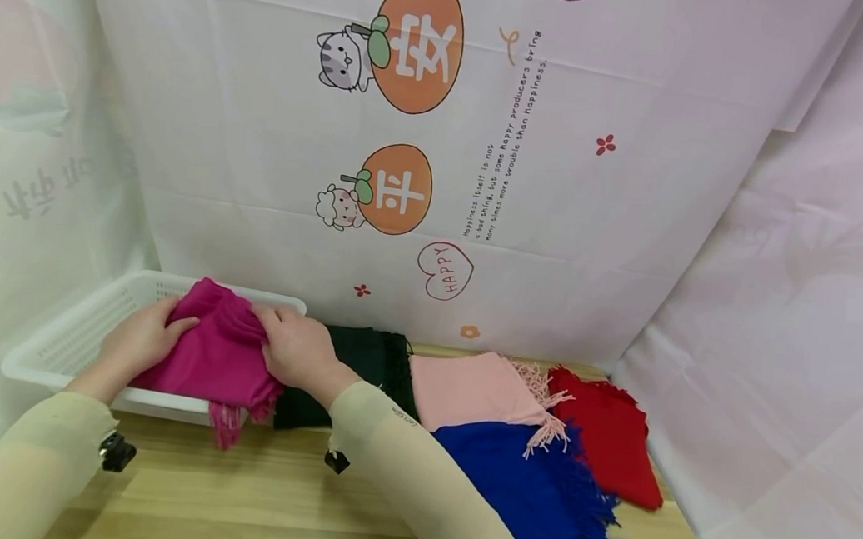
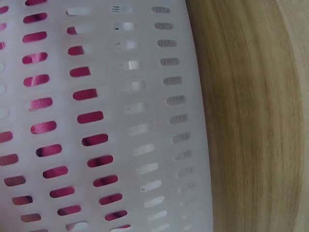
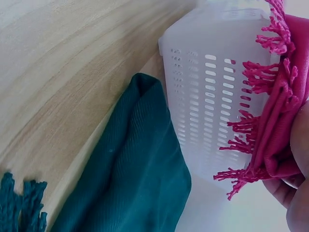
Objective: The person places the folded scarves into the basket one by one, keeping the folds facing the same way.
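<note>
A folded magenta scarf (image 1: 218,355) with fringe lies across the white slotted basket (image 1: 34,361) at the left, partly over its front rim. My left hand (image 1: 139,339) grips the scarf's left side, thumb on top. On the opposite edge my right hand (image 1: 300,350) holds it, its far fingers hidden by the cloth. In the right wrist view, fringe of the magenta scarf (image 3: 275,154) hangs beside the basket wall (image 3: 186,82), pinched by the right hand (image 3: 300,188). Through the slots of the basket (image 2: 111,145), the left wrist view shows magenta cloth inside.
Right of the basket lies a dark green scarf (image 1: 376,357), partly behind the right wrist. Beyond it are folded pink (image 1: 468,389), blue (image 1: 514,484) and red (image 1: 611,432) fringed scarves on the wooden table (image 1: 234,506). White printed cloth (image 1: 555,228) walls the back and sides.
</note>
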Demonstrator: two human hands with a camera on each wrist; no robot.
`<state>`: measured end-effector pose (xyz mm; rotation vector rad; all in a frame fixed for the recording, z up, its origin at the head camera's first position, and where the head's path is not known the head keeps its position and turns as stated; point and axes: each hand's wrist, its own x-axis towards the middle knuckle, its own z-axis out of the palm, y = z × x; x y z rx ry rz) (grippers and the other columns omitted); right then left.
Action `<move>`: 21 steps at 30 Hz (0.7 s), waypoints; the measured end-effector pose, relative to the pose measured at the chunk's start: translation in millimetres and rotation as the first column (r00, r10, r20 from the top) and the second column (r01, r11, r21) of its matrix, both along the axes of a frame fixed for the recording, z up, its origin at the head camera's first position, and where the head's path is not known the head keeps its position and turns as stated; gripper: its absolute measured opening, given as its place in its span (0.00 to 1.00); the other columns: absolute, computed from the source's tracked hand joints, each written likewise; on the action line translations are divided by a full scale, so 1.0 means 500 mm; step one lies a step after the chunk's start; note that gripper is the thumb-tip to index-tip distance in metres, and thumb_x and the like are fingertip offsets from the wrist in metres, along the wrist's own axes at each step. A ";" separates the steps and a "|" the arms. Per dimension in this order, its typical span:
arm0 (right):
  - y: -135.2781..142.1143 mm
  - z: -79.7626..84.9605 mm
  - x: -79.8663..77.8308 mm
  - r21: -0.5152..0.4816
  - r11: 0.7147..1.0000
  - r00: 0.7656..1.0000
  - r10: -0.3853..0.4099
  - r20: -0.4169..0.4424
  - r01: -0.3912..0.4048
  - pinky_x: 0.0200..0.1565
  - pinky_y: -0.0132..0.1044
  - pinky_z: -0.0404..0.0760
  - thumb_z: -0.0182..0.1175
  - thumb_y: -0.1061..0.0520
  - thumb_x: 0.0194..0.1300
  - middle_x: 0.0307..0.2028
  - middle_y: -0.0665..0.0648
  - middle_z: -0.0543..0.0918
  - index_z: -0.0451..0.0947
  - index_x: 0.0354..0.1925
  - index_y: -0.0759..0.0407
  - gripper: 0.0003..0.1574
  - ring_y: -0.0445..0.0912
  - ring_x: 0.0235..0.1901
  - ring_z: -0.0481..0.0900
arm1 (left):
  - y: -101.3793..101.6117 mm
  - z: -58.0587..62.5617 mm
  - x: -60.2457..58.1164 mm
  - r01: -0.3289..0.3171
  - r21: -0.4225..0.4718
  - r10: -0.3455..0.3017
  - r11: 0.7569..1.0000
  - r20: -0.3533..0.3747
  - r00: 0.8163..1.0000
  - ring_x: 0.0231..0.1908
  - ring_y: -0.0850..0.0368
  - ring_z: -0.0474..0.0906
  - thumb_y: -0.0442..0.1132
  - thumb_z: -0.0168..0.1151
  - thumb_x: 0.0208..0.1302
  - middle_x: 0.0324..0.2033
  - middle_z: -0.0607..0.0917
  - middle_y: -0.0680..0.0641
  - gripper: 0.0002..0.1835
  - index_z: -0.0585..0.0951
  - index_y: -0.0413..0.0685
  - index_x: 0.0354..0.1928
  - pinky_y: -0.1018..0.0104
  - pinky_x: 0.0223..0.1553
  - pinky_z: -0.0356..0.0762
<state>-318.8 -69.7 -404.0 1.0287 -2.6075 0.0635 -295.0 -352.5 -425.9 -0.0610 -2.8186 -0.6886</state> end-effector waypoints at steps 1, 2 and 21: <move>0.000 0.001 0.000 -0.001 1.000 1.000 0.001 0.001 -0.001 0.50 0.31 0.86 0.59 0.45 0.85 0.69 0.46 0.82 0.68 0.83 0.42 0.35 0.38 0.60 0.83 | -0.001 0.001 0.001 0.001 0.002 -0.001 1.000 0.001 1.000 0.63 0.15 0.75 0.53 0.53 0.89 0.63 0.78 0.19 0.31 0.71 0.30 0.72 0.21 0.59 0.73; -0.001 0.001 -0.001 -0.002 1.000 1.000 0.001 0.001 -0.001 0.50 0.31 0.86 0.60 0.45 0.85 0.69 0.46 0.82 0.68 0.83 0.42 0.35 0.38 0.60 0.83 | -0.001 0.002 0.002 0.001 0.002 -0.001 1.000 0.001 1.000 0.62 0.16 0.75 0.53 0.54 0.89 0.63 0.79 0.19 0.31 0.72 0.30 0.71 0.21 0.59 0.73; -0.027 0.002 -0.001 -0.002 0.999 0.996 0.038 0.081 -0.038 0.45 0.33 0.87 0.57 0.49 0.87 0.50 0.40 0.90 0.82 0.67 0.40 0.17 0.34 0.45 0.87 | -0.024 -0.005 0.003 0.007 -0.018 -0.007 1.000 -0.021 1.000 0.52 0.20 0.82 0.49 0.59 0.87 0.50 0.85 0.24 0.22 0.77 0.33 0.58 0.26 0.49 0.77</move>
